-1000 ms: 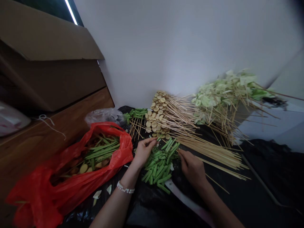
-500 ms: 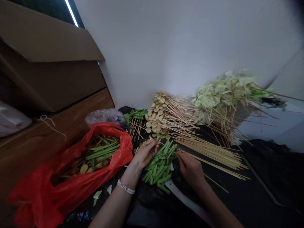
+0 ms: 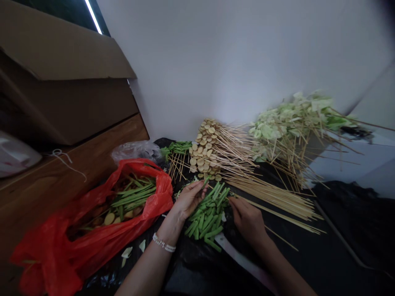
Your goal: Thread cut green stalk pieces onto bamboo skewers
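Note:
My left hand [image 3: 189, 200] pinches a short piece of green bean [image 3: 206, 180] between thumb and fingers, above the near side of the potato slices. To the right, my right hand [image 3: 249, 217] is closed on a thin bamboo skewer, mostly hidden, that points toward the bean piece. A heap of cut green beans [image 3: 205, 220] lies between and below both hands on black plastic. Beside that heap a knife blade [image 3: 236, 255] runs under my right forearm, its handle out of sight.
Skewered potato slices [image 3: 205, 150] and bare bamboo skewers [image 3: 274, 197] lie ahead. Skewered cabbage leaves [image 3: 286, 117] are piled back right. Finished bean skewers [image 3: 180, 147] sit behind a red plastic bag [image 3: 123, 238] of vegetables. A cardboard box [image 3: 77, 98] stands at left.
Very little differs. My right hand has shifted very slightly, while my left hand keeps the bean piece in the same place.

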Demonstrator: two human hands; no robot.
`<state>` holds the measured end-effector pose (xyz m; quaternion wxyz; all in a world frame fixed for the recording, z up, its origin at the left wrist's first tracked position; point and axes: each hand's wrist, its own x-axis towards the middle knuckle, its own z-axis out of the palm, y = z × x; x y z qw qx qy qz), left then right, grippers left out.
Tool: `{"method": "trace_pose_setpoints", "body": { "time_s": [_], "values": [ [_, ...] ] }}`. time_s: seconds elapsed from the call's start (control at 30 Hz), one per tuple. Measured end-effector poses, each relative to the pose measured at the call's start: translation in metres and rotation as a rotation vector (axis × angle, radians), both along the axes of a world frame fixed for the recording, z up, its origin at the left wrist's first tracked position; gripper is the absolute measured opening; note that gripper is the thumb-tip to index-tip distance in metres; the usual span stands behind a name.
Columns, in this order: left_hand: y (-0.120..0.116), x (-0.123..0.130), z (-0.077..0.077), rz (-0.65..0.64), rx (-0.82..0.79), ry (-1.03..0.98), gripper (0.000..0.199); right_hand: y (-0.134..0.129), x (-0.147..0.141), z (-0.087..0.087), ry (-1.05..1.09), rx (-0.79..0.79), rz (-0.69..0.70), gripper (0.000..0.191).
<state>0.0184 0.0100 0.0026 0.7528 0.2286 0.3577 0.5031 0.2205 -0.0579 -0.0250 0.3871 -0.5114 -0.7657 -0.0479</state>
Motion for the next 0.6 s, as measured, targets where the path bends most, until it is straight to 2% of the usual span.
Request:
{"method": "trace_pose_setpoints", "body": {
  "time_s": [0.2,0.6],
  "values": [
    [0.0019,0.0001,-0.0028,0.04,0.058,0.052,0.031,0.0002,-0.0006,-0.001,-0.011,0.021,-0.005,0.021],
    [-0.0026,0.0051,0.001,0.017,0.084,0.077,0.032,-0.0006,-0.003,-0.0055,0.024,0.025,0.018,0.02]
  ]
}}
